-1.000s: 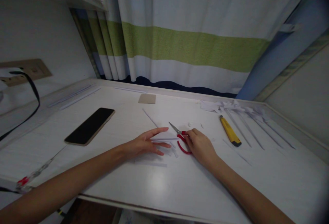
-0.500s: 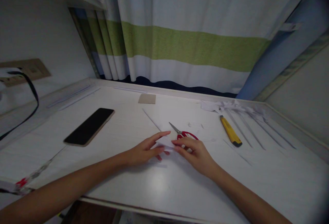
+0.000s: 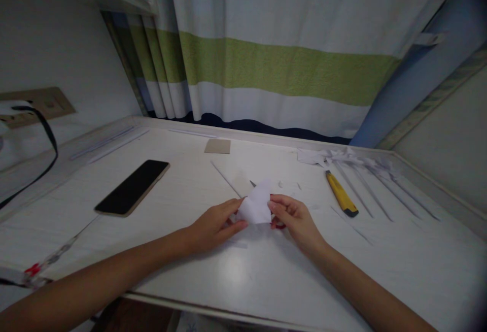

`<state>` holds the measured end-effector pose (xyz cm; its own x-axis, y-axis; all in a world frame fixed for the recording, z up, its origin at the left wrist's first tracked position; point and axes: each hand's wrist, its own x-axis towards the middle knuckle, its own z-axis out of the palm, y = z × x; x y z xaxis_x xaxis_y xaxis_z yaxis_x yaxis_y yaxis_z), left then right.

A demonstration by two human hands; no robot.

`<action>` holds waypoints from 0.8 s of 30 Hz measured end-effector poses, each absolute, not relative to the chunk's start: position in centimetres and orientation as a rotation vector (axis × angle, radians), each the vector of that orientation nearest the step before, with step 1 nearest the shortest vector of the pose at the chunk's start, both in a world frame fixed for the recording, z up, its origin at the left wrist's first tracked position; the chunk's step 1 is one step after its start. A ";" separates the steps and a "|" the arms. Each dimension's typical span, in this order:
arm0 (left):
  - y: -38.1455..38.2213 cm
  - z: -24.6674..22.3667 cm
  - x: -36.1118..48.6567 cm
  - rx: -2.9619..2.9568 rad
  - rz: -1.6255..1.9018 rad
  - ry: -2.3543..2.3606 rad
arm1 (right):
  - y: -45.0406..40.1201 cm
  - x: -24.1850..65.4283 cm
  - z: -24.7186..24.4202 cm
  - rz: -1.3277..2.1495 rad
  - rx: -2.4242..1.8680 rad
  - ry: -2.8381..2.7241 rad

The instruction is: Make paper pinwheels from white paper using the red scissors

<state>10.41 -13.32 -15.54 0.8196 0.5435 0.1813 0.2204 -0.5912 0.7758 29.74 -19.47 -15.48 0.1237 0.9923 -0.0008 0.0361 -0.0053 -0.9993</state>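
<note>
Between my hands a small piece of white paper (image 3: 257, 204) is held up, its broad face turned toward me. My left hand (image 3: 218, 225) grips its left edge between thumb and fingers. Opposite, my right hand (image 3: 294, 220) pinches the right edge. Behind the paper lie red-handled scissors (image 3: 280, 227); only the blade tip and bits of the handle show. A thin white paper stick (image 3: 225, 177) lies on the table just beyond my left hand.
A black phone (image 3: 133, 188) lies at left. A beige card (image 3: 217, 146) is near the back. On the right are a yellow utility knife (image 3: 341, 195) and several paper-topped sticks (image 3: 363, 190). Paper scraps (image 3: 280, 184) lie past the scissors. A curtain (image 3: 285, 47) hangs behind the white table (image 3: 289, 281).
The paper has been tilted up from nearly flat, so its face shows and covers most of the scissors. My right hand has shifted slightly right.
</note>
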 end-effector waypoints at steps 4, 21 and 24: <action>-13.0 -15.8 10.2 2.306 0.667 0.547 | -19.4 29.9 -15.7 1.130 -1.309 -1.121; -13.2 -15.5 9.8 2.501 0.804 0.534 | -19.8 29.9 -16.5 0.796 -1.456 -1.338; -13.1 -15.6 10.0 2.556 0.748 0.525 | -20.0 29.6 -16.2 0.776 -1.465 -1.396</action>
<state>10.00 -13.12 -15.64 0.7833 0.4624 0.4155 0.2339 -0.8384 0.4922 29.63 -20.05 -16.25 0.1521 0.9762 0.1546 0.3838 0.0858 -0.9194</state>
